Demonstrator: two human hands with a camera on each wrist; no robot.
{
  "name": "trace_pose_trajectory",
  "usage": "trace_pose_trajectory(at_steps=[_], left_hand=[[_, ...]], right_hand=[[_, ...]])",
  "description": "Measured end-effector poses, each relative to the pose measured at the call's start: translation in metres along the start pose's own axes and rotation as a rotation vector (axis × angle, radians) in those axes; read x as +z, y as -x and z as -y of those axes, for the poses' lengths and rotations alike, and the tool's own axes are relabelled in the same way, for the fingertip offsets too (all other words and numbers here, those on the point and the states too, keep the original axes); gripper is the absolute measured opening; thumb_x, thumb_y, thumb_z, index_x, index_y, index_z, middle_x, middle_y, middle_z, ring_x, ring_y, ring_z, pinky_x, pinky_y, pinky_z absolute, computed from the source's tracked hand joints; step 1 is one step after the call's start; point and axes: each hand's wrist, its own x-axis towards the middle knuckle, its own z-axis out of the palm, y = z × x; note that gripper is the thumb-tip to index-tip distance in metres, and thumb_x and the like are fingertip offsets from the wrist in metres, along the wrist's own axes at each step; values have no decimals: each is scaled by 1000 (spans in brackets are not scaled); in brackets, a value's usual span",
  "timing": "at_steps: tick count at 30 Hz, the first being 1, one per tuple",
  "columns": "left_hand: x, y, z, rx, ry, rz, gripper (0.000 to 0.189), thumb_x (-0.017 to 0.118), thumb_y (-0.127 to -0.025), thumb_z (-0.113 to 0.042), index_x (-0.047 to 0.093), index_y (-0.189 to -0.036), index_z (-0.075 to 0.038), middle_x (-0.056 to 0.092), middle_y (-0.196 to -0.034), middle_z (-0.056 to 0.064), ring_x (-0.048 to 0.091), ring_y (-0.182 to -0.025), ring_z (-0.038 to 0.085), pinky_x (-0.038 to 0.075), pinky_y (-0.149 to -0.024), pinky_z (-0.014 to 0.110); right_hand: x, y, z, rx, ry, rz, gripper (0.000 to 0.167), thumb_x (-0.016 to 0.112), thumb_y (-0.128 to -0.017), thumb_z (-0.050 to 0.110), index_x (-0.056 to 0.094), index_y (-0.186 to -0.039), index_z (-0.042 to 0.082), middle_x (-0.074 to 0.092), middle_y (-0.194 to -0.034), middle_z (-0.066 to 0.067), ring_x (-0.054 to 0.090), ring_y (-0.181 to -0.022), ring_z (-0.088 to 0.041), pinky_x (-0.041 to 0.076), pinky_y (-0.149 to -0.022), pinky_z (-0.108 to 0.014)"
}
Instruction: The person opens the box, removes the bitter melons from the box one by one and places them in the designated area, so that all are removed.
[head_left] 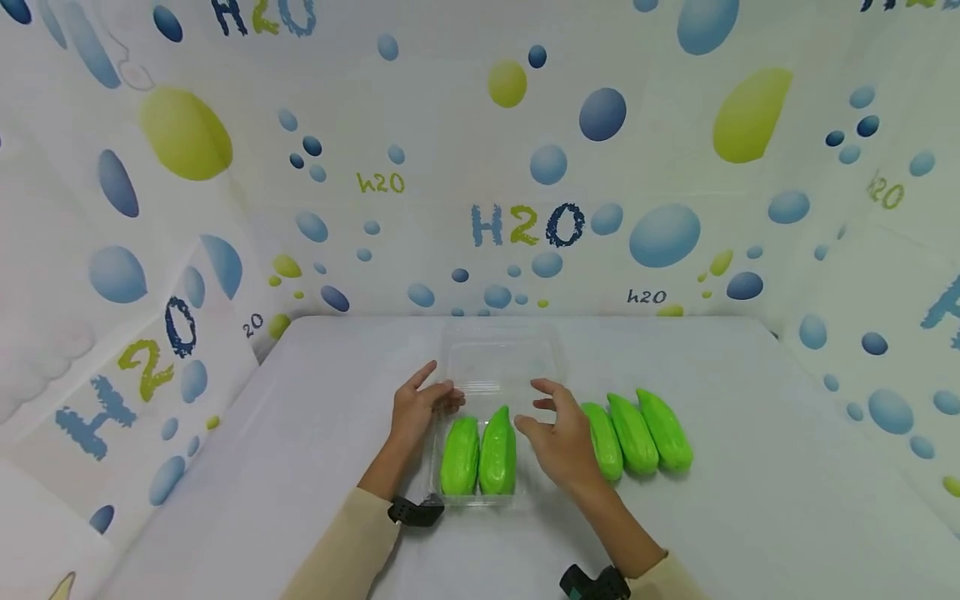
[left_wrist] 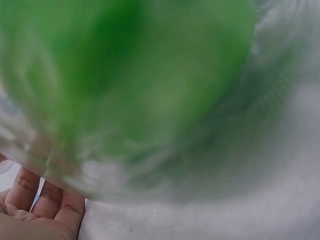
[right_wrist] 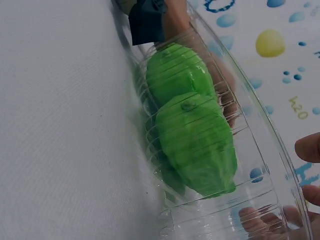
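Note:
A clear plastic clamshell box (head_left: 477,500) lies with its lid (head_left: 501,354) folded back on the far side. In its near half lie two glossy green pointed vegetables, a left one (head_left: 460,457) and a right one (head_left: 498,452), side by side lengthwise. My left hand (head_left: 416,414) is at the box's left wall, its fingers (left_wrist: 47,200) beside the clear plastic in the left wrist view. My right hand (head_left: 561,437) hovers at the right side of the box with fingers spread and holds nothing. Through the clear wall the right wrist view shows the right vegetable (right_wrist: 195,145).
Right of my right hand, three more green vegetables lie in a slanted row: a near one (head_left: 603,442), a middle one (head_left: 633,435) and a far-right one (head_left: 665,431). The white table (head_left: 315,417) meets a printed backdrop (head_left: 420,250) at its back edge.

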Motion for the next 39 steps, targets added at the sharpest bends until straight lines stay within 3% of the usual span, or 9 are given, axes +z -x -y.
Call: trace_pose_trajectory(at_steps=[10,18,23,27,33,39], left_hand=[[0,1,-5,-26,28,-2,65,64,-98,-5,35,-156,-2,77,-86,6,75,-78,16,61,-78,31],[-1,3,-3,-16,17,-15,63,64,-98,-6,37,-155,-4,77,-86,4,75,-77,14,61,-78,29],[-1,3,-1,2,14,-9,63,63,-98,-6,36,-155,-3,77,-86,4,75,-77,14,62,-77,30],[-1,3,0,10,13,-9,63,62,-98,-4,36,-155,-1,77,-85,5,75,-76,14,62,-76,30],[1,3,0,6,22,-10,64,63,-97,-5,36,-155,-1,77,-84,3,75,-76,14,62,-76,31],[1,2,1,8,23,-12,64,63,-97,-5,35,-155,0,77,-85,5,75,-77,14,62,-77,30]], right_hand=[[7,-7,-8,-34,147,132,46,64,-95,18,57,-138,4,60,-140,-12,58,-122,-31,54,-97,-48],[12,-9,-11,35,290,270,65,65,-96,39,50,-144,-3,60,-136,-22,59,-123,-39,52,-98,-57],[15,-7,-11,-39,407,353,60,66,-95,42,58,-136,-2,66,-126,-18,59,-120,-38,52,-98,-54],[17,-5,-10,-101,466,405,51,66,-96,40,62,-131,4,68,-111,-8,58,-105,-28,54,-86,-47],[17,-1,-7,-66,504,421,67,64,-97,44,50,-146,1,62,-130,-16,54,-119,-32,52,-95,-53],[17,1,-8,-58,487,448,69,61,-99,44,45,-150,-1,57,-136,-24,55,-126,-36,48,-103,-56]])
